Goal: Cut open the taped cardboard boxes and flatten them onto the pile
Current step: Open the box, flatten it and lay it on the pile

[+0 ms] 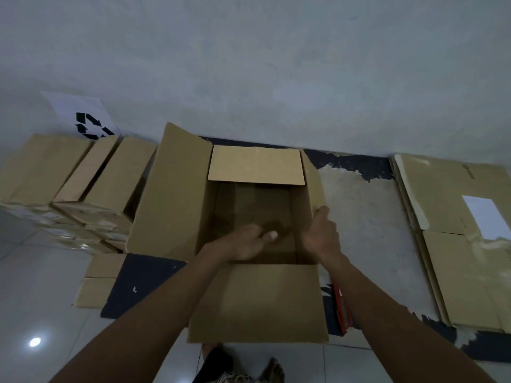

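Box in hand: one open brown cardboard box (257, 299) stands on the floor at centre frame, all four top flaps folded out.
Left hand (246, 244): reaches down inside the box, fingers curled; I cannot tell whether its grip holds anything.
Right hand (320, 233): grip narrow, pinching the box's right wall at the rim.
Cutter: one red-handled knife (341, 310) lies on the floor just beside the box, lower right.
Pile: flattened brown cardboard sheets (453, 244) lie at right; I cannot count them.
Waiting: at least three closed brown boxes (83, 172) at upper left.
Risk: if the bottom seam is still taped, pushing could tear the wall; a foot could land on the knife.
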